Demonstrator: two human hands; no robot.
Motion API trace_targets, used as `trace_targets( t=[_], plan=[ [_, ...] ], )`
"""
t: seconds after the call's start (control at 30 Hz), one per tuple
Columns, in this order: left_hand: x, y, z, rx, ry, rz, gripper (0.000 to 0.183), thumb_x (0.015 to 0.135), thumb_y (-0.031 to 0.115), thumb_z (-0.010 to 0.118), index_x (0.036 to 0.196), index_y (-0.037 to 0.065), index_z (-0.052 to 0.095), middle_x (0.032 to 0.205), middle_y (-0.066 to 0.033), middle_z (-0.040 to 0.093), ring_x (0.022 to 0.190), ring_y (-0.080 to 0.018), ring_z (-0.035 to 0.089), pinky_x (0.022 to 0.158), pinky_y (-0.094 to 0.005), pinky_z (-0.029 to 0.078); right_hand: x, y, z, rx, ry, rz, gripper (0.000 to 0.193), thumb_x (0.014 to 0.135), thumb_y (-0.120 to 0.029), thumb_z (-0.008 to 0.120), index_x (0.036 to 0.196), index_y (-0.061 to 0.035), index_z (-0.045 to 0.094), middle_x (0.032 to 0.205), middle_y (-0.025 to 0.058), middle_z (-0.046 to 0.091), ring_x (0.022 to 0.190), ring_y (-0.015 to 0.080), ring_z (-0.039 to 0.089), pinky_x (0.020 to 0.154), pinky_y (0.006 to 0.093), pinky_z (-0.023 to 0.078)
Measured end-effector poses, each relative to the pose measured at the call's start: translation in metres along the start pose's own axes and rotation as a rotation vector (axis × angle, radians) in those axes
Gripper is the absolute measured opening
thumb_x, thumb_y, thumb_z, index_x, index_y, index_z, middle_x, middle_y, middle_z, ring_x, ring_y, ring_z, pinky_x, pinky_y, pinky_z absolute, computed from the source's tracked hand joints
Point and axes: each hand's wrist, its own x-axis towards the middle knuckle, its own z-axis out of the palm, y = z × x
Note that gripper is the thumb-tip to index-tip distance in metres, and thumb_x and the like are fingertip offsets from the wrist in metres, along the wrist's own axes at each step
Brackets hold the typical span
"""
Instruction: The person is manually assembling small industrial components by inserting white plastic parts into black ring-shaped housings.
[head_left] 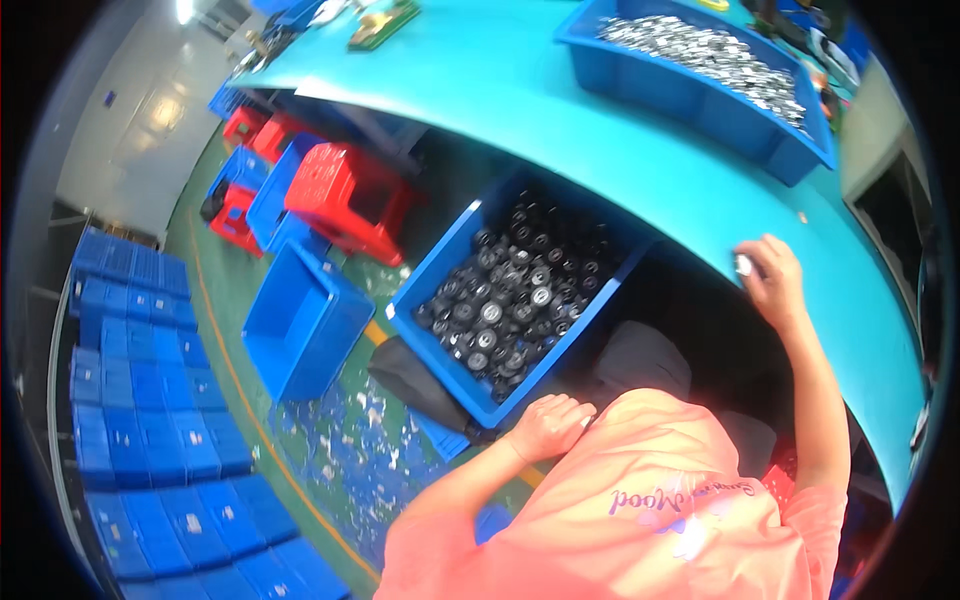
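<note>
My right hand [775, 282] is at the edge of the turquoise table [640, 170], fingers closed on a small whitish, shiny piece [743, 265]. Close to my lap, my left hand [550, 427] is curled shut; a dark bit shows at its fingertips, too small to name. Beyond the left hand, a blue bin [441, 372] stands low, partly under the table. Many round black wheel-like parts [510, 300] with grey centres fill it. On the table, a second blue bin [690, 117] holds a heap of small silvery pieces [705, 58].
An empty blue bin [290, 325] lies tilted on the worn green floor. Red plastic stools [335, 190] stand behind it. Stacked blue crates [150, 390] line the left side. A dark-framed screen-like object [895, 205] stands at the table's right.
</note>
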Motion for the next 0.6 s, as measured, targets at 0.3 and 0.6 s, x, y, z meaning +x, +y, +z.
trace_targets(
  t=[0.3, 0.6],
  plan=[
    [0.117, 0.039, 0.055, -0.055, -0.046, 0.314, 0.028, 0.08, 0.006, 0.077, 0.107, 0.008, 0.073, 0.082, -0.0048, 0.065, 0.076, -0.0246, 0.065, 0.07, -0.0379, 0.051, 0.002, -0.001, -0.005, -0.034, 0.052, -0.092, 0.015, 0.086, -0.008, 0.073, 0.1, -0.0119, 0.072, 0.085, 0.0086, 0.063, 0.083, 0.033, 0.065, 0.078, 0.0457, 0.053],
    [0.094, 0.04, 0.116, -0.238, -0.35, -0.07, 0.02, 0.09, 0.013, 0.072, 0.11, 0.012, 0.072, 0.096, -0.0076, 0.069, 0.097, -0.0294, 0.071, 0.087, -0.0448, 0.058, -0.004, -0.002, -0.002, -0.01, 0.042, -0.024, 0.012, 0.087, -0.007, 0.073, 0.098, -0.0111, 0.072, 0.084, 0.0088, 0.062, 0.08, 0.032, 0.063, 0.075, 0.0445, 0.051]
  ],
)
